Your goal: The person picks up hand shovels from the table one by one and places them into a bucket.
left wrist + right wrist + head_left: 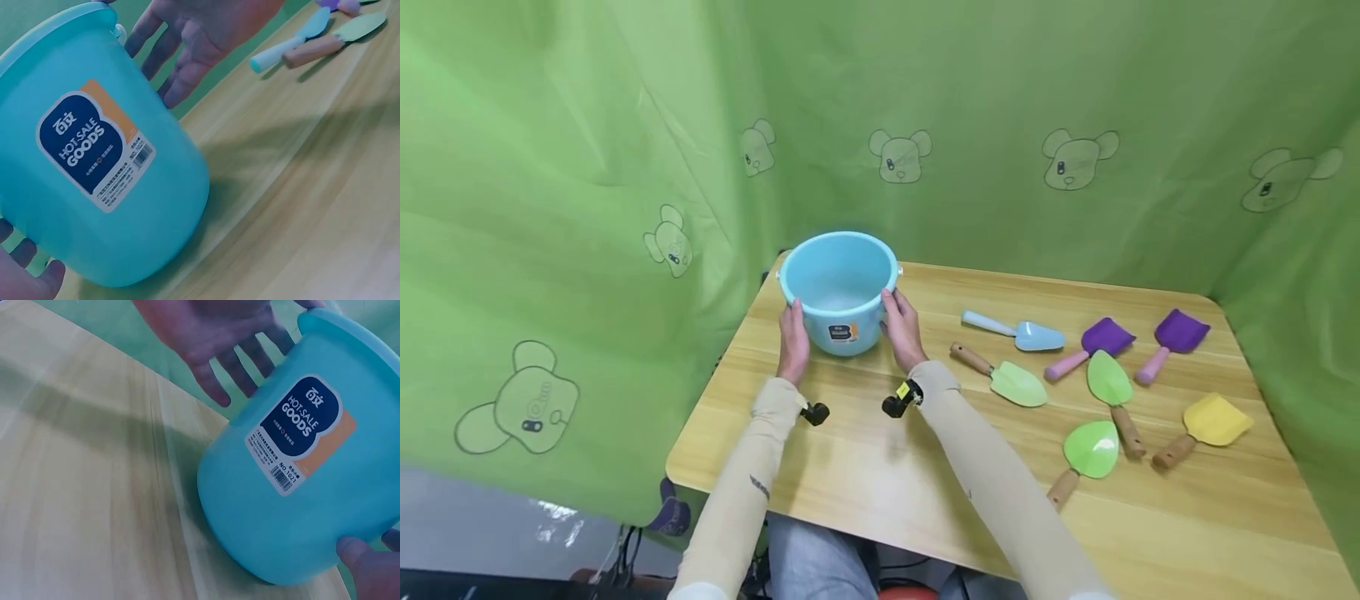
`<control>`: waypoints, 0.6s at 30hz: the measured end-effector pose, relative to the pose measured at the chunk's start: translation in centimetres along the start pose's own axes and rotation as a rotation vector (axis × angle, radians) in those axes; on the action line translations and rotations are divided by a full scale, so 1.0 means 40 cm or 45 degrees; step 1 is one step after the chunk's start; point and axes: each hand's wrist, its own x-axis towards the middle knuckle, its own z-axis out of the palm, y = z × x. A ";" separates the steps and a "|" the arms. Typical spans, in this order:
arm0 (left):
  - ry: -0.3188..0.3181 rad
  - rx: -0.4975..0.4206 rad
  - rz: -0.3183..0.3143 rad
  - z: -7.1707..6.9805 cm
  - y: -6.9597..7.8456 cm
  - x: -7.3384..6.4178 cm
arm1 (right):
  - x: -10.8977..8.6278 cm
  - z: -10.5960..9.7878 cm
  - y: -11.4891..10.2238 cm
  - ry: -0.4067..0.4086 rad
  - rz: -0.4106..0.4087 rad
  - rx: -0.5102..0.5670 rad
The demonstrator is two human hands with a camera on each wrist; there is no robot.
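Note:
A light blue plastic bucket [820,329] stands upright at the left of the wooden table, mouth up, its inside bare. A dark blue and orange label [84,147] faces the person. My left hand [793,343] holds the bucket's left side, thumb up by the rim. On the opposite side my right hand [904,331] holds it likewise, its thumb at the rim. In the left wrist view the right hand's fingers [181,78] lie spread against the bucket wall. The left hand's fingers [234,369] show the same way in the right wrist view.
Right of the bucket lie a blue trowel [1039,337], a pale green trowel [1018,383], purple shovels [1107,337], green leaf-shaped trowels [1092,448] and a yellow shovel [1217,419]. A green curtain [985,217] hangs behind and beside the wooden table [865,492].

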 end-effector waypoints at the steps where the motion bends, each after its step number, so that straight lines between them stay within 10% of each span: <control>1: 0.007 0.028 -0.034 0.007 0.005 -0.011 | -0.011 -0.006 -0.002 0.005 -0.003 0.003; 6: 0.037 0.107 -0.175 0.031 0.015 -0.058 | -0.059 -0.030 0.003 0.013 -0.024 0.012; 18: 0.063 0.028 -0.168 0.049 0.013 -0.129 | -0.183 -0.075 0.015 0.083 -0.082 -0.031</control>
